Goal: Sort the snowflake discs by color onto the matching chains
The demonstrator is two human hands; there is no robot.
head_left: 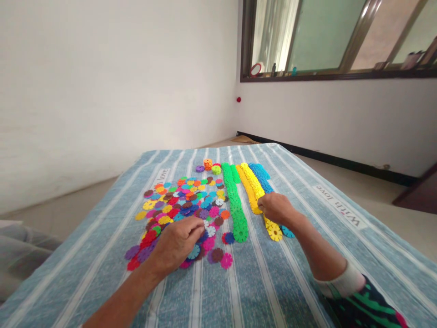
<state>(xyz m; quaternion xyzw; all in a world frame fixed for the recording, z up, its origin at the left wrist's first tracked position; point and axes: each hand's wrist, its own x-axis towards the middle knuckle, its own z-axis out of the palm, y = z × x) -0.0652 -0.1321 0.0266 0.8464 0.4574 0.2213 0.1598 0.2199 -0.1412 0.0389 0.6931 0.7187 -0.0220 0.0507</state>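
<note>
My left hand [180,238] rests low over a mixed pile of small notched plastic discs [174,197], its fingers curled together. A white disc [211,231] lies beside those fingertips; what they hold, if anything, is hidden. My right hand [277,207] is closed, with its fingertips pinching at the near end of an orange-yellow row of overlapping discs [251,193], on a yellow-orange disc [256,210]. Partly under that hand runs a brighter yellow row [274,230]. Left of it lies a long green row [238,214], and a blue row [261,173] is on the right.
Small stacks stand at the back: orange [207,164], purple [200,168] and lime green [216,170]. A short green row [235,174] lies beside the long one. A striped blue-and-white cloth [307,255] covers the table. White walls and a window [324,36] are beyond.
</note>
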